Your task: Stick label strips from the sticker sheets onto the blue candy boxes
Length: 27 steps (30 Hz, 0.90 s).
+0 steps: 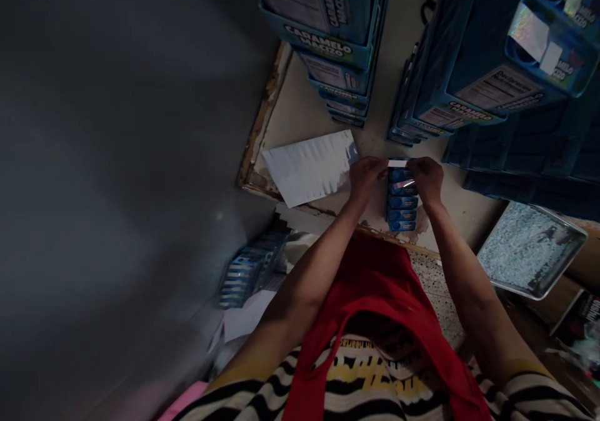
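Note:
A row of small blue boxes (402,203) lies on the worn white table (375,137), near its front edge. Across the far end of the row stretches a small white strip (397,164). My left hand (368,174) pinches the strip's left end, and my right hand (427,174) has its fingers closed at the right end. A shiny label (404,184) rests on a box just below the strip. To the left of my left hand lies a white sheet (314,166) with a jagged pattern of strips.
Tall stacks of blue candy boxes (323,40) (492,90) rise at the back and right. A metal tray (532,249) with pale blue pieces sits at the right. Packed blue boxes (241,277) are below the table's left edge, beside a grey wall (117,158).

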Each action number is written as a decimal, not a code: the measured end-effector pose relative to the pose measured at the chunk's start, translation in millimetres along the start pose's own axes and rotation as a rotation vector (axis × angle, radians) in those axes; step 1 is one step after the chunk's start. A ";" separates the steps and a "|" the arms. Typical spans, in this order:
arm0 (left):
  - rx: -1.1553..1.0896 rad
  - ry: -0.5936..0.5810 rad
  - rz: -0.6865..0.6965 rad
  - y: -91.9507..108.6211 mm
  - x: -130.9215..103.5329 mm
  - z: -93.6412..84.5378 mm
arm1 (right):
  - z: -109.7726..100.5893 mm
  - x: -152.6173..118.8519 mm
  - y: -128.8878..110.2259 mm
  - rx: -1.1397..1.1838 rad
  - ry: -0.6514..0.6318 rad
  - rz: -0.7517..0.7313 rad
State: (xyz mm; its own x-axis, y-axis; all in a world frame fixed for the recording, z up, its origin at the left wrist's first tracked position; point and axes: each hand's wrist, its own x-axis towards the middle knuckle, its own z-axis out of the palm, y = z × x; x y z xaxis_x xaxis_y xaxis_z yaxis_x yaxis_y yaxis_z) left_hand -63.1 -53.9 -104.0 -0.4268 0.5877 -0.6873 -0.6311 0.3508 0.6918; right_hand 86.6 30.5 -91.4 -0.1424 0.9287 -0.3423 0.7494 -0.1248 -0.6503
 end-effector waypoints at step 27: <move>0.146 0.234 0.060 -28.2 8.2 5.3 | -8.8 5.7 -5.3 0.092 0.128 0.256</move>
State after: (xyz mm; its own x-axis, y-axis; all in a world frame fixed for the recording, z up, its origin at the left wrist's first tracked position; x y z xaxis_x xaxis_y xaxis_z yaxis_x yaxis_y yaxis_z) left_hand -45.4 -55.1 -128.0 -0.6096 0.4320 -0.6647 -0.5075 0.4315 0.7459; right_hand 87.5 39.5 -84.0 0.1304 0.8987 -0.4187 0.6878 -0.3862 -0.6147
